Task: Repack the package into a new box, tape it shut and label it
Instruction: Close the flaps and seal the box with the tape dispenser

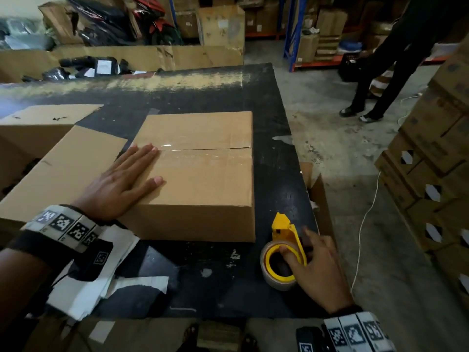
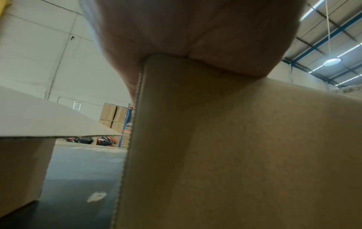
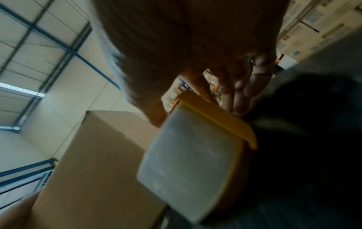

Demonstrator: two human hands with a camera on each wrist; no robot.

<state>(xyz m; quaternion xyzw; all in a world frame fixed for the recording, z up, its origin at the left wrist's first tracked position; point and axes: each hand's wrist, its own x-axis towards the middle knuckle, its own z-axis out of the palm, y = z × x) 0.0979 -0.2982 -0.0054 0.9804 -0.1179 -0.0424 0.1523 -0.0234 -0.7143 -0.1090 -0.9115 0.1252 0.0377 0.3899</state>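
Observation:
A closed brown cardboard box (image 1: 203, 179) sits mid-table, with clear tape (image 1: 203, 148) along its top seam. My left hand (image 1: 137, 171) lies flat on the box's left top, fingers straight; in the left wrist view the palm (image 2: 195, 31) presses the box (image 2: 245, 147) at its top edge. At the table's front right my right hand (image 1: 297, 247) holds the yellow tape dispenser (image 1: 279, 273), thumb inside the roll's core and fingers on the outer side. The right wrist view shows the clear roll (image 3: 192, 162) beneath my fingers (image 3: 240, 93), with the box (image 3: 94, 170) beside it.
An open cardboard box (image 1: 50, 161) stands at the left, one flap touching the closed box. White papers (image 1: 101, 283) lie near the black table's (image 1: 203, 288) front edge. A person in dark clothes (image 1: 390, 72) stands at the back right. Stacked cartons (image 1: 436, 153) line the right.

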